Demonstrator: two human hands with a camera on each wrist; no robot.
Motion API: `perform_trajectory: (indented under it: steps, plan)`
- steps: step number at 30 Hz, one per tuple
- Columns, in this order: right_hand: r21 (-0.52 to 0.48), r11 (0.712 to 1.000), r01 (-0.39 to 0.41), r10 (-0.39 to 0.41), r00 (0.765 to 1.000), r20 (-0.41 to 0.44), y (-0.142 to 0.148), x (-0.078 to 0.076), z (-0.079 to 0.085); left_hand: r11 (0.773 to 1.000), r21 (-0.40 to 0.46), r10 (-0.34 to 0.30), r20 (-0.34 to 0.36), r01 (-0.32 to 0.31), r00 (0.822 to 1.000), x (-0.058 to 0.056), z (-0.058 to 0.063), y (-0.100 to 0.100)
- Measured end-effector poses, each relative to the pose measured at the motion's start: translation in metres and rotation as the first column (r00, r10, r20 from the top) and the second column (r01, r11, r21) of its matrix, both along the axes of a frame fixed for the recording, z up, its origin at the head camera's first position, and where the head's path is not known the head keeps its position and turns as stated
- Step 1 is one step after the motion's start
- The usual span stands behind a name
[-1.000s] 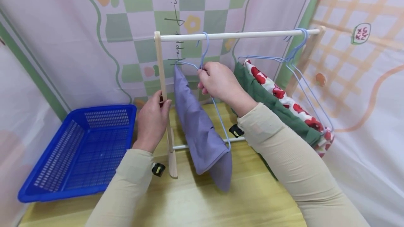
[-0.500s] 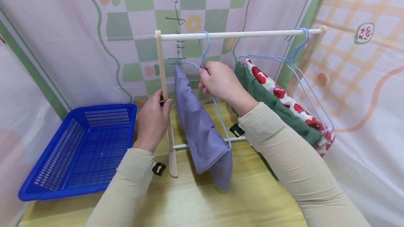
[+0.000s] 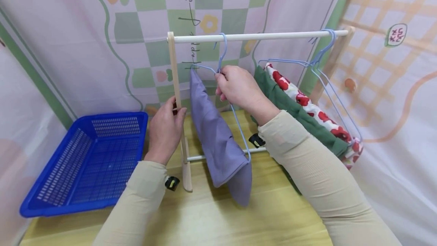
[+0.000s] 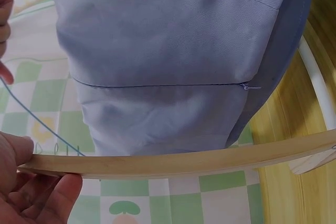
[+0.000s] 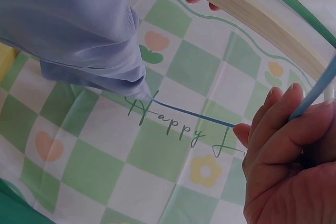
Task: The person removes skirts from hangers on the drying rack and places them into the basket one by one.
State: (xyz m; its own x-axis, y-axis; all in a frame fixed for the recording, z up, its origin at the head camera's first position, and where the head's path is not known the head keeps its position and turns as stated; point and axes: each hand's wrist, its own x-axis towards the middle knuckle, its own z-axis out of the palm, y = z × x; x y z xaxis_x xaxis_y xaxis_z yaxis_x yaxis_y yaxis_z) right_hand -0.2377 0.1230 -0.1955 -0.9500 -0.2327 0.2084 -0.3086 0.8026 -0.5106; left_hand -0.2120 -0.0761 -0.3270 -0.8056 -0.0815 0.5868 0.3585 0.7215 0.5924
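A blue wire hanger (image 3: 222, 50) hooks over the white rail (image 3: 273, 37) of a small wooden rack, near its left end. Over the hanger's lower bar drapes a folded purple-grey cloth (image 3: 215, 139); the left wrist view shows a seam and a small zipper pull (image 4: 247, 86) on it. My right hand (image 3: 239, 86) pinches the hanger at the base of its hook. On the left, my left hand (image 3: 165, 130) grips the rack's wooden upright (image 3: 175, 75), thumb in front and fingers behind, as the left wrist view also shows.
A blue plastic basket (image 3: 109, 166) stands left of the rack on the yellow wood-grain table (image 3: 266, 215). Toward the rail's right end hang a green cloth (image 3: 290, 105) and a red-flowered white cloth (image 3: 302, 100) on blue hangers. Printed curtains surround the table.
Both hands keep their holds, and the hanger stays on the rail. Only a very slight shift of the whole head view shows.
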Motion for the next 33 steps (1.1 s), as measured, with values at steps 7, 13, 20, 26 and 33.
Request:
perform_trajectory:
  steps: [7, 13, 20, 26, 33]
  plan:
    - [0.006, 1.0, 0.006, -0.006, 1.0, 0.001, 0.0, 0.0, 0.0, 1.0, 0.018, -0.005, 0.015, 0.005, 1.0, 0.002, 0.001, 0.0]
    - [0.01, 1.0, 0.006, -0.006, 1.0, 0.001, 0.0, 0.0, 0.0, 0.997, 0.074, 0.03, -0.003, -0.03, 1.0, 0.007, -0.002, 0.0]
    - [0.008, 1.0, 0.0, 0.0, 1.0, 0.002, 0.0, 0.0, 0.0, 0.985, 0.167, 0.073, -0.212, -0.037, 0.975, 0.017, -0.007, 0.009]
    - [0.008, 1.0, -0.002, 0.002, 1.0, -0.007, 0.002, -0.001, 0.0, 0.993, 0.115, 0.002, -0.307, 0.035, 0.952, 0.025, -0.016, 0.026]
    - [0.009, 1.0, -0.005, 0.005, 1.0, -0.009, 0.003, -0.001, -0.001, 0.994, 0.057, -0.077, -0.189, 0.089, 0.979, 0.029, -0.034, 0.045]
